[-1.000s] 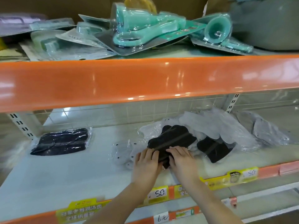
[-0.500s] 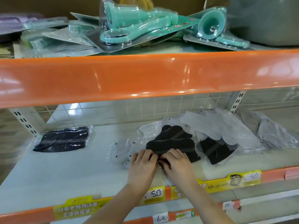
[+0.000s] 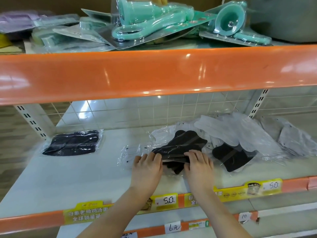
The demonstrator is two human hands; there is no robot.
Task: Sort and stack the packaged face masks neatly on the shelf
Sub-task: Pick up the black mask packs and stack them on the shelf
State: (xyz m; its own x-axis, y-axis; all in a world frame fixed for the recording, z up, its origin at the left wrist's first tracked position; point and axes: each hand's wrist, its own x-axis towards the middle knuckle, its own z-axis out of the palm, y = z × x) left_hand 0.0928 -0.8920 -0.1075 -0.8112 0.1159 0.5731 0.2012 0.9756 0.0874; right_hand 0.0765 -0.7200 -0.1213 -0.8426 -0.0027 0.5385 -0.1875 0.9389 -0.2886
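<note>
sorting barely begun: one pack set aside, the heap still mixed

a lone black mask pack (image 3: 72,143) lies apart at the shelf's (image 3: 85,177) left; the left hand (image 3: 147,166) and right hand (image 3: 199,164) each pinch an end of a black mask pack (image 3: 180,148) at the heap's front edge, with another black pack (image 3: 231,157), white packs (image 3: 240,133) and grey packs (image 3: 295,140) still jumbled. clear wrappers hide where packs end, so the count is unclear; fingertips are tucked under the film.
</note>
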